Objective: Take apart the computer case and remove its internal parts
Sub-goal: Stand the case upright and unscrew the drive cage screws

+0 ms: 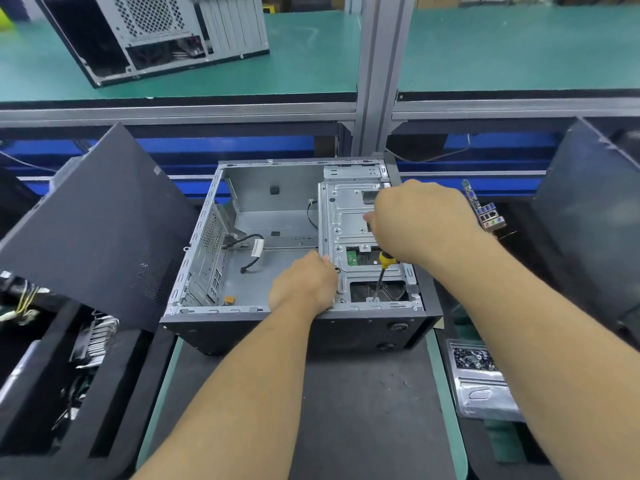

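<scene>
Two hands at work inside computer case [242,237], lying open on table [363,410]. Right hand [415,223] grips screwdriver [381,275], tip on screw at drive cage [346,216] near edge. Left hand [304,282] curls over cage edge, steadying. Step: unscrewing cage. Next likely: finish screw, lift cage free. Screw head tiny, hard to make out; left fingertips hidden.

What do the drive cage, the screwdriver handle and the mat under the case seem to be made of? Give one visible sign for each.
Drive cage: probably bare sheet steel, dull grey, with stamped ribs and punched holes.
Screwdriver handle: likely moulded plastic or rubber, yellow with black, slightly glossy.
Mat: seemingly rubber or similar, matt dark grey, scuffed and speckled.
</scene>
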